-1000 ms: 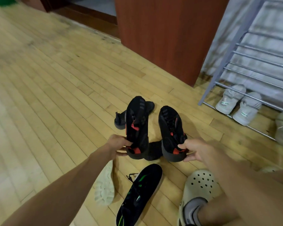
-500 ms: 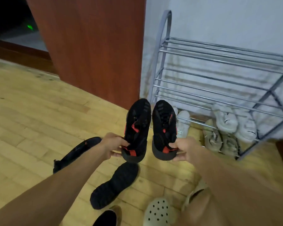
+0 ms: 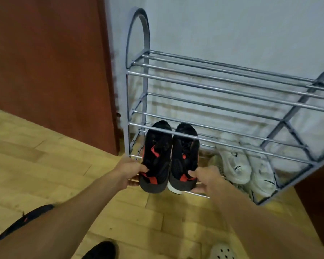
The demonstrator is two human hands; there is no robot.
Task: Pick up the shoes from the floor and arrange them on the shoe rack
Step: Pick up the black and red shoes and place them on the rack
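My left hand [image 3: 128, 171] grips the heel of a black sneaker with red accents [image 3: 156, 156]. My right hand [image 3: 207, 179] grips the heel of its twin [image 3: 184, 156]. Both shoes point toes-first into the left end of the bottom tier of the grey metal shoe rack [image 3: 223, 90], their toes under the middle tier's front bar. Their heels hang over the front rail.
A pair of white sneakers [image 3: 247, 165] sits on the bottom tier to the right. A black shoe [image 3: 26, 219] lies on the wooden floor at left, another black shoe [image 3: 101, 250] at the bottom edge, beside a cream clog [image 3: 223, 252]. A reddish-brown door [image 3: 51, 62] stands left of the rack.
Both hands carried the black-and-red pair from the floor up and forward, and the toes now sit inside the rack's bottom tier. The view has turned toward the rack.
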